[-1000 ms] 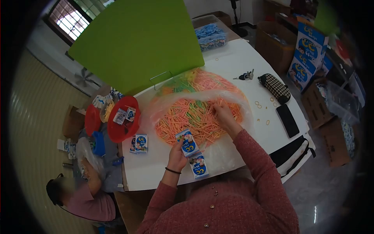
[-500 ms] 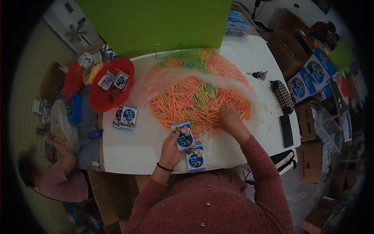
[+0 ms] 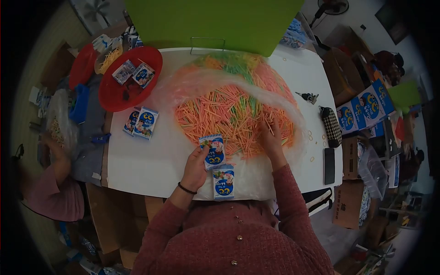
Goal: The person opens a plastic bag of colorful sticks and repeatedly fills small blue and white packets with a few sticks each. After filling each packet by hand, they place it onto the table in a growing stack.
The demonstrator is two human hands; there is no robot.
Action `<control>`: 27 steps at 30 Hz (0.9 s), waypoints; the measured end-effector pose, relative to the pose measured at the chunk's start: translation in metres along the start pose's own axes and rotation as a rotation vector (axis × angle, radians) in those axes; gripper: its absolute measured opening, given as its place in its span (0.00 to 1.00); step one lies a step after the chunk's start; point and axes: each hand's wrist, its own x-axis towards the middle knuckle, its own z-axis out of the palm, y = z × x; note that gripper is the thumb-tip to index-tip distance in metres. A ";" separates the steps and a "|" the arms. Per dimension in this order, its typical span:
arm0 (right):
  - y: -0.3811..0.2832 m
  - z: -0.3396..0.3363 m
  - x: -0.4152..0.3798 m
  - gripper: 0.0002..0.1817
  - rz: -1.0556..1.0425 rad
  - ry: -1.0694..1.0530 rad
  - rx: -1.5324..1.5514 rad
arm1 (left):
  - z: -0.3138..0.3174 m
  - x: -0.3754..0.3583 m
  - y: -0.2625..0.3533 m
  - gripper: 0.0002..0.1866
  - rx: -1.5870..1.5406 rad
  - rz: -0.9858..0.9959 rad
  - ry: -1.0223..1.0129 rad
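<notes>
My left hand (image 3: 195, 168) pinches the edge of a blue-and-white printed packet (image 3: 214, 153), held over the near edge of the stick pile. A second, similar packet (image 3: 223, 185) lies just below it on the table. Thin pink, orange, yellow and green sticks (image 3: 211, 114) spill in a large heap from a clear plastic bag (image 3: 172, 85). At the right part of this heap is my right hand (image 3: 273, 144), its fingers closed on a few sticks, though the fingertips show only in part.
Two packets (image 3: 145, 123) lie left on the white table (image 3: 137, 167), below a red basin (image 3: 107, 98) holding more packets. Keys (image 3: 308, 97), a checked pouch (image 3: 330, 126), a phone (image 3: 329, 166) and rubber bands lie right. A green board (image 3: 211, 25) stands behind. Another person (image 3: 55, 192) sits left.
My right hand has turned from reaching down into the sticks to fingers pointing up with a few sticks between them. My left hand still holds its packet. The whole view has shifted slightly.
</notes>
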 end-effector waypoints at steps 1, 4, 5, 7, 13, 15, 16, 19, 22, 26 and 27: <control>0.004 0.000 0.000 0.12 0.058 -0.035 0.000 | 0.001 0.002 0.000 0.16 -0.003 0.003 0.002; -0.002 -0.005 0.004 0.10 -0.067 -0.005 -0.137 | -0.001 0.002 0.000 0.17 -0.043 -0.071 0.009; -0.001 -0.008 0.008 0.10 -0.064 -0.008 -0.139 | -0.003 0.003 0.000 0.17 -0.047 -0.102 -0.011; -0.002 -0.014 0.015 0.09 0.192 0.066 0.556 | 0.001 0.003 0.004 0.17 -0.053 -0.136 -0.031; -0.007 -0.008 0.020 0.10 0.345 0.130 0.620 | 0.011 0.009 0.002 0.17 -0.203 -0.246 -0.075; -0.012 -0.001 0.013 0.10 0.164 0.121 0.411 | 0.009 0.009 -0.003 0.15 -0.134 -0.276 -0.110; -0.013 0.001 0.009 0.10 -0.021 0.113 0.202 | 0.008 0.008 -0.004 0.15 -0.135 -0.279 -0.106; -0.001 -0.005 0.004 0.09 0.101 -0.039 0.010 | 0.007 0.009 -0.002 0.14 -0.133 -0.266 -0.094; -0.004 -0.014 0.025 0.10 0.004 0.137 0.018 | 0.007 0.009 0.006 0.14 -0.123 -0.159 -0.113; -0.035 -0.024 0.025 0.12 -0.091 0.081 -0.358 | 0.007 0.005 0.012 0.13 -0.079 -0.095 -0.067; -0.044 -0.018 0.014 0.13 -0.110 0.014 -0.662 | 0.008 0.003 0.014 0.13 -0.069 -0.061 -0.044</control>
